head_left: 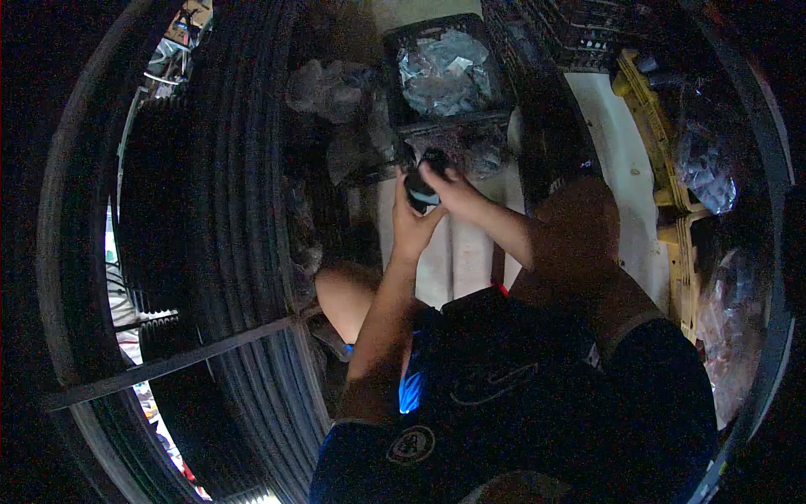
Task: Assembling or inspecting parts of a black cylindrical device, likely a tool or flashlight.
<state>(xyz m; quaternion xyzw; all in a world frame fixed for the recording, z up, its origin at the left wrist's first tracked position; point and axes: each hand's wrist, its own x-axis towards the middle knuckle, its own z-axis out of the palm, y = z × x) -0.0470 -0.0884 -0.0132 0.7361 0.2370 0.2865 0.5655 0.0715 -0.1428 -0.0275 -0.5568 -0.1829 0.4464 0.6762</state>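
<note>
In front of my bent knees, both hands meet around a small black object (417,202) with a pale bluish patch; its exact kind is too dark to make out. My left hand (410,225) grips it from the near left side, thumb and fingers wrapped about it. My right hand (453,191) lies against its right side, fingers bent toward it and slightly smeared. Just beyond the hands stands a dark crate (407,128) heaped with clear plastic bags (445,77).
Stacked black ribbed tubing (243,210) fills the left, crossed by a metal bar (197,351). More plastic bags (327,88) lie left of the crate. Yellow crates (646,126) and bagged items (707,172) line the right. Pale flooring (474,227) shows below my hands.
</note>
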